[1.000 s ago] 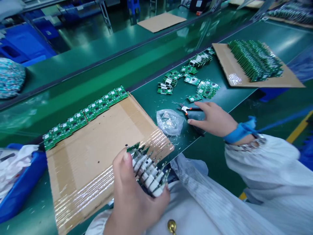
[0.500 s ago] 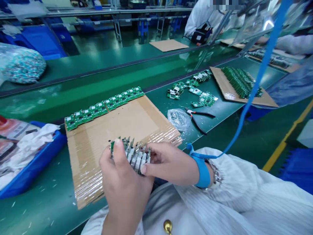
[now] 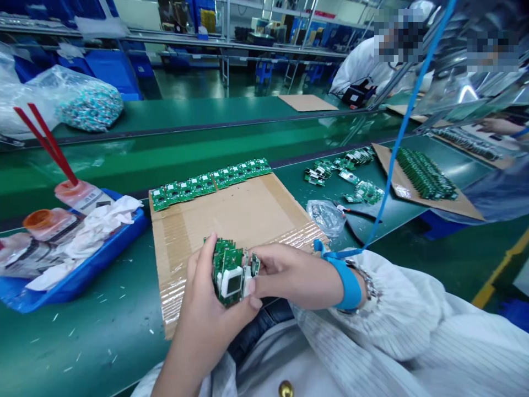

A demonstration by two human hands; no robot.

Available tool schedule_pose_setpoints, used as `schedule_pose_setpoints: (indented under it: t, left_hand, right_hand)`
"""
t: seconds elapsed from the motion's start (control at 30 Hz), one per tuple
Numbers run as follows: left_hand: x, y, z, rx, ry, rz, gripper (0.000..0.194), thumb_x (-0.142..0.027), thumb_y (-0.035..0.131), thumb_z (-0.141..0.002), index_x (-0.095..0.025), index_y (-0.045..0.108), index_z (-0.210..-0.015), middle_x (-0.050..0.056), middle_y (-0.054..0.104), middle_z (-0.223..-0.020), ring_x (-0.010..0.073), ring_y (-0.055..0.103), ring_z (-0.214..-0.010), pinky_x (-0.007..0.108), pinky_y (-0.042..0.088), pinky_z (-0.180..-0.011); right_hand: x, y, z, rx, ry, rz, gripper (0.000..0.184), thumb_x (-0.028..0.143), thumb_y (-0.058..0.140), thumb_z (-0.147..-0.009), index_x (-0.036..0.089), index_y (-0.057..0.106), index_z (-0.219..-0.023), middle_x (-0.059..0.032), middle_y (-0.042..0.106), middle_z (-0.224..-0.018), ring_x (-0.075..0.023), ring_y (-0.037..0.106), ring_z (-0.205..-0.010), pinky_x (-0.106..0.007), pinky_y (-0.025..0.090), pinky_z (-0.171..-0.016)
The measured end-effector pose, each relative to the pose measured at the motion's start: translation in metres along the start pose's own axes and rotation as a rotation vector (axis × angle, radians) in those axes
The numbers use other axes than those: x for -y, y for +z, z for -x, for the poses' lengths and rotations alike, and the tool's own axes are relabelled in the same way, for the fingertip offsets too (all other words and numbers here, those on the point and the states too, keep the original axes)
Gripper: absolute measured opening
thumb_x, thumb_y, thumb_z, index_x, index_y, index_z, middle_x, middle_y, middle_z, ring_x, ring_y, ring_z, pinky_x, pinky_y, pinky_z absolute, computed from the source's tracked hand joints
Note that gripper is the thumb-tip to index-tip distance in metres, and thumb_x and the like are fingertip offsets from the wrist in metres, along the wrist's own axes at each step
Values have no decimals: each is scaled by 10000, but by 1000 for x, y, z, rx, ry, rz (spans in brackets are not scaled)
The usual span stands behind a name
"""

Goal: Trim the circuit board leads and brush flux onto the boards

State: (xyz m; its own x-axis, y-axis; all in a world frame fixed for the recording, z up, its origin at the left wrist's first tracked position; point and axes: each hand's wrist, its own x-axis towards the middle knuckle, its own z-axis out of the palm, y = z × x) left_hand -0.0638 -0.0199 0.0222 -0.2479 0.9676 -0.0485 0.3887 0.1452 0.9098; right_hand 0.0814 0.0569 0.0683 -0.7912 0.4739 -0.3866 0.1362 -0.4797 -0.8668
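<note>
Several green circuit boards (image 3: 228,264) are gathered in a stack between my two hands, over the near edge of the cardboard sheet (image 3: 248,212). One board faces up and shows a white frame around a dark square. My left hand (image 3: 206,309) is closed around the stack from the left, thumb along its near side. From the right, my right hand (image 3: 285,275) pinches the boards at the stack's right end; its fingertips are partly hidden behind them. A blue wrist strap (image 3: 347,284) with a cord circles my right wrist. Along the cardboard's far edge lies a row of joined circuit boards (image 3: 210,183).
To the left stands a blue tray (image 3: 95,256) with bottles and white cloths. Right of the cardboard lie a clear plastic bag (image 3: 326,216), pliers (image 3: 357,215) and loose boards (image 3: 363,190). Farther right, another cardboard (image 3: 384,165) bears boards. Co-workers sit beyond.
The boards in my hands have turned: edges showed before, and now a board's face with its white frame shows. The right-end boards are parted from the rest. The camera view has shifted left and up.
</note>
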Motion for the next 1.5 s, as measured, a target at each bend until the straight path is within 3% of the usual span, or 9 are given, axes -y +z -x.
schedule_pose_setpoints:
  t: [0.23,0.47,0.6,0.73,0.87,0.97,1.13,1.3,1.5]
  left_hand:
    - [1,-9,2,-75,-205,567,831,-498,681,-690,-272,322,-1404,87,510,-1318,296,558,-1109,391,464,-884]
    - [14,-15,2,-143,-275,669,874,-458,724,-663,-279,304,-1408,61,608,-1170,241,619,-974,320,490,-808]
    - [20,-28,2,-310,-309,841,854,-412,757,-631,-320,362,-1383,45,608,-1167,215,619,-950,278,500,-760]
    - [29,-48,3,-498,-341,879,813,-348,762,-643,-344,393,-1367,14,625,-1038,157,612,-842,227,490,-699]
    - [45,-59,8,-588,-374,838,832,-366,780,-621,-357,399,-1361,15,606,-1054,168,598,-869,244,480,-717]
    - [49,-59,13,-552,-395,766,867,-428,758,-631,-350,348,-1391,34,583,-1142,215,589,-957,300,464,-799]
    - [41,-55,16,-466,-416,661,859,-503,687,-671,-316,299,-1414,54,535,-1260,257,577,-1026,355,435,-896]
    - [45,-56,14,-381,-389,579,855,-510,659,-683,-294,280,-1419,64,511,-1286,263,559,-1053,359,439,-895]
    - [52,-57,12,-371,-346,540,807,-428,644,-714,-280,280,-1419,89,481,-1322,290,532,-1112,432,418,-955]
  right_hand:
    - [7,3,-16,110,31,75,353,431,715,-664,165,493,-735,43,498,-684,-90,469,-665,-245,390,-648]
    - [23,13,-37,130,54,265,98,133,564,-697,161,487,-750,59,458,-641,-61,408,-584,-189,357,-534]
    - [37,17,-59,166,72,274,89,98,525,-701,164,480,-741,46,519,-685,-66,493,-610,-203,431,-587]
    - [39,14,-111,9,55,494,102,100,528,-707,175,462,-724,48,542,-625,-81,542,-554,-218,461,-557]
    - [27,13,-166,-216,31,755,111,147,594,-693,164,490,-658,48,489,-524,-84,488,-503,-214,393,-507]
    - [19,13,-187,-292,-19,858,85,134,614,-674,140,576,-750,47,497,-526,-87,475,-520,-215,368,-522]
    - [12,9,-188,-409,-80,996,486,116,665,-637,109,559,-1111,11,579,-724,-112,521,-637,-231,396,-603]
    - [3,8,-174,-369,-157,1097,565,178,715,-613,143,556,-1154,-7,563,-840,-108,498,-656,-239,396,-612]
    - [-4,11,-177,-325,-241,1157,543,86,679,-599,147,581,-1129,3,546,-790,-110,473,-651,-258,399,-651]
